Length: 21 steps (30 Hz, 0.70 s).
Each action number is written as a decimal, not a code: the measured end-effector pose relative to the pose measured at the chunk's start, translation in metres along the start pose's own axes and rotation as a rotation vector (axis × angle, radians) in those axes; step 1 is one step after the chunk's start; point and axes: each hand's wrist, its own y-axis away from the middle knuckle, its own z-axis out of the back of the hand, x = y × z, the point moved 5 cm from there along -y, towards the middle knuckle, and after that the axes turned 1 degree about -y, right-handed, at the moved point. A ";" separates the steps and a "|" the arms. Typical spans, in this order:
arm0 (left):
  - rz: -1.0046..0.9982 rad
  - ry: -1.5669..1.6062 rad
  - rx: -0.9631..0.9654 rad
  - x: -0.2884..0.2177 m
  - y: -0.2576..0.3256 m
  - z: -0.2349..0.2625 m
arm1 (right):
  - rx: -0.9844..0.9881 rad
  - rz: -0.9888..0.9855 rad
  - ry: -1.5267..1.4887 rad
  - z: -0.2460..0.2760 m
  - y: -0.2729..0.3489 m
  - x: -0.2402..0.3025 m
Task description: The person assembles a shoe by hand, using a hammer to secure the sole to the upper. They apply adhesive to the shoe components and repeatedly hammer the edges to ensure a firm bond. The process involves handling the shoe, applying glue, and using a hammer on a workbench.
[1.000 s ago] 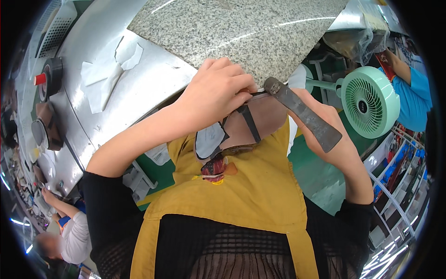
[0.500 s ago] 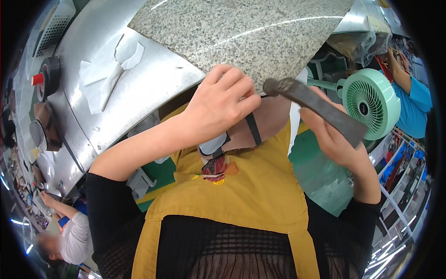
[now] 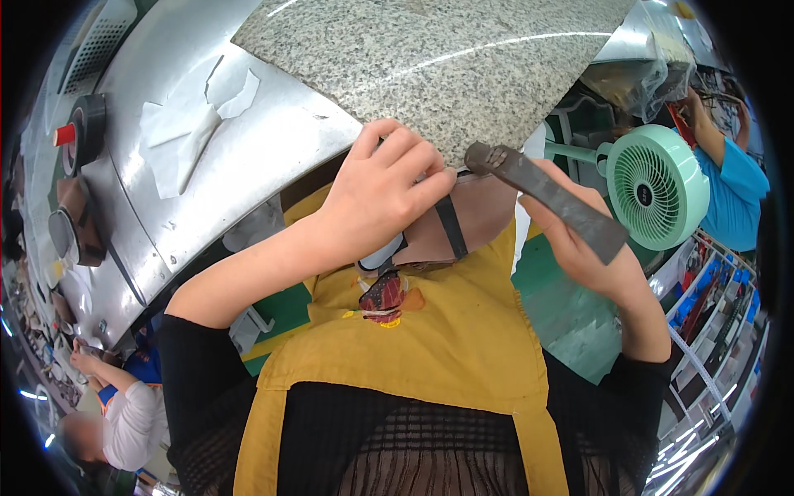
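My left hand is closed, its bent fingertips pressed at the near edge of a speckled granite slab. It pinches the upper edge of a brown leather-like piece, which hangs below the slab in front of my apron. A black strap crosses that piece. My right hand is wrapped around a hammer with a long dark metal head. One end of the head sits just over the brown piece, close to the slab's edge and right of my left fingers. My right hand hides the hammer's handle.
A shiny metal table carries torn white paper and a black tape roll. On the right stands a green fan near a plastic-wrapped bundle. Co-workers sit at far right and lower left.
The hammer and my right hand have shifted slightly left and down, nearer the slab's edge. My left hand has moved a little left, still at the brown piece.
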 end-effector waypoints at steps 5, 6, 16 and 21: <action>-0.042 0.004 -0.003 -0.003 0.001 -0.001 | 0.062 -0.060 0.033 -0.001 -0.002 0.010; -0.052 0.013 -0.011 -0.002 0.001 -0.001 | 0.062 -0.051 0.001 0.000 -0.003 0.011; -0.108 -0.009 0.001 -0.003 0.000 -0.002 | -0.022 -0.067 -0.007 -0.002 0.001 0.011; -0.117 -0.044 -0.010 -0.003 0.003 -0.003 | -0.058 0.039 -0.050 0.005 0.000 0.018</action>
